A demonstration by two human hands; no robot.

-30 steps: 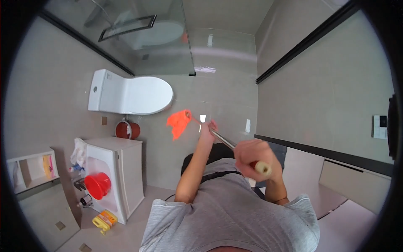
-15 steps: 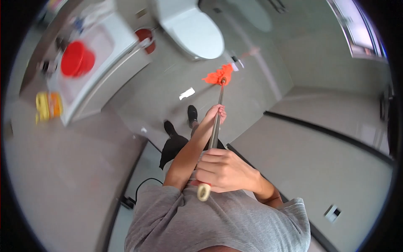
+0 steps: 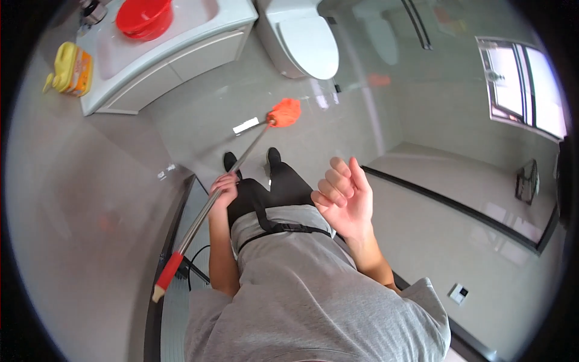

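**Right hand (image 3: pixel 344 196) letting the mop (image 3: pixel 198 223) go, left hand (image 3: pixel 225 192) keeping it**

Across the grey floor (image 3: pixel 187 120), the mop is slanting differently: half a second ago its pole was running up the middle of the body with both hands on it; now it is leaning out to the person's left. Its orange mop head (image 3: pixel 284 113) is sitting low, seemingly on the floor, between the toilet (image 3: pixel 309 48) and the shoes (image 3: pixel 274 155). With one hand carrying the pole, the wiping looks paused or less firmly driven, as far as can be judged.

The left hand is closing around the metal pole partway along. The right hand is hanging free in front of the hip, half open, fingers loosely curling, touching nothing visible. The red grip (image 3: pixel 169 270) at the pole's upper end is standing uncovered.
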